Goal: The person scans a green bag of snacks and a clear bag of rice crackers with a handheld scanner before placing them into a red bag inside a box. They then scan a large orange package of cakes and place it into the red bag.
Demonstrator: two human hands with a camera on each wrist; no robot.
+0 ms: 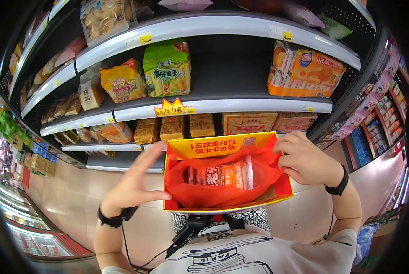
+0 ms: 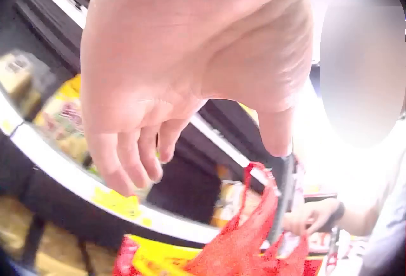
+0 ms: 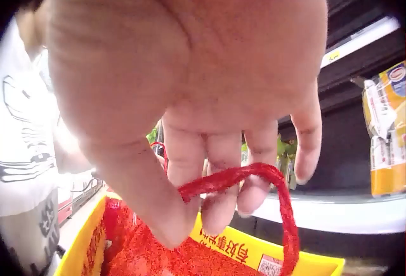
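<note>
- The right hand point(image 3: 190, 98) pinches the handle loop point(image 3: 273, 178) of the red bag point(image 1: 200, 194) between the thumb and curled fingers. We judge that this grip lifts the right side of the mouth and holds it wide.
- The left hand point(image 1: 133, 182) is spread, its fingers straight and apart, gripping nothing. Its thumb appears to touch the bag's left edge, and we take it to be steadying that side.
- The bag lies between the two hands and lines the yellow-and-red box point(image 1: 218, 147), which rests against the person's front. We think the box gives the thin plastic its shape.
- Snack packets point(image 1: 225, 176) lie inside the bag, below the right hand and just to its left.
- Beyond the box we see the shelves point(image 1: 222, 106), with a green packet point(image 1: 167, 68) standing on one of them, well apart from both hands.
</note>
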